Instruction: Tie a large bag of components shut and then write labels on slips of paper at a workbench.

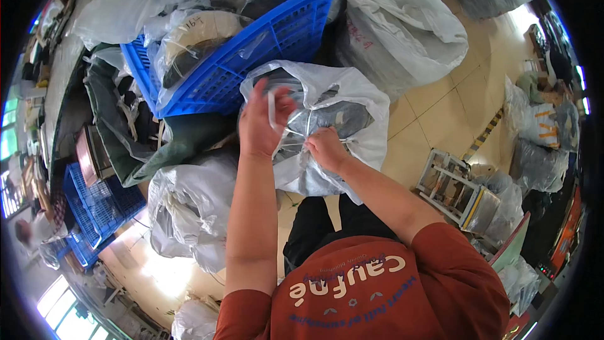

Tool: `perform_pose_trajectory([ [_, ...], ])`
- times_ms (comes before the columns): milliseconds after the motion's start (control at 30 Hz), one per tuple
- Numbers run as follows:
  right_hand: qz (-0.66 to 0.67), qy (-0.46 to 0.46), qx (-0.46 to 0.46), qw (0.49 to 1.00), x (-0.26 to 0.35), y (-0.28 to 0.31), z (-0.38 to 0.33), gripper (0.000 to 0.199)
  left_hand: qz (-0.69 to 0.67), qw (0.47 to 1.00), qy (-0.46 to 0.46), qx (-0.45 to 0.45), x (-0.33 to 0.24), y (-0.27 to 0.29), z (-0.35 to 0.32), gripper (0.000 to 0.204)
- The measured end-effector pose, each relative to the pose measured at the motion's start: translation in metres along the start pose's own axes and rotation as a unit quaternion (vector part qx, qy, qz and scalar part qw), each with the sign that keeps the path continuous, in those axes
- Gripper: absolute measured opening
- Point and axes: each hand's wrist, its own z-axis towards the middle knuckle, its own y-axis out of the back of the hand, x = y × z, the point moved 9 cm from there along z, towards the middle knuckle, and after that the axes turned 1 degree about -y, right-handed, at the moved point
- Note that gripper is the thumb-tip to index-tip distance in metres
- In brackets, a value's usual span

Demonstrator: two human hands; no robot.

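— Both hands work the clear plastic bag (327, 119) below the blue crate's (264, 44) lower edge. Grip?
— Right hand (324, 148) pinches its gathered neck; left hand (261, 123) pulls a strip. Soft, slippery, probably light: hold the neck.

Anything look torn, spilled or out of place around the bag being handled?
Nothing stands out. The clear plastic bag looks intact between the left hand and right hand; the blue crate sits tilted but its bags stay inside.
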Motion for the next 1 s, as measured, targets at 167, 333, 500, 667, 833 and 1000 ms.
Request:
perform_pose_trajectory([
  [167,0.048,-0.066,-0.006,0.997,-0.013,-0.001,0.001,0.019,0.558,0.82,-0.126,-0.026,0.048,0.058,-0.025,0.018],
  [333,0.13,-0.106,-0.06,0.984,-0.012,0.006,0.007,0.017,0.607,0.756,-0.245,0.001,0.071,0.051,-0.045,0.017],
  [500,0.184,-0.155,-0.074,0.968,-0.018,0.013,0.006,0.009,0.524,0.823,-0.215,-0.056,0.084,0.065,-0.04,0.013],
  [667,0.218,-0.114,-0.022,0.969,-0.013,0.014,0.003,0.024,0.472,0.868,-0.075,-0.134,0.099,0.083,-0.03,0.012],
  [833,0.19,-0.11,-0.004,0.976,-0.013,0.011,0.0,0.025,0.399,0.91,-0.052,-0.104,0.101,0.087,-0.023,0.012],
  [1000,0.154,-0.117,-0.009,0.981,-0.019,0.01,-0.001,0.023,0.668,0.701,-0.247,0.022,0.078,0.034,-0.037,0.012],
])
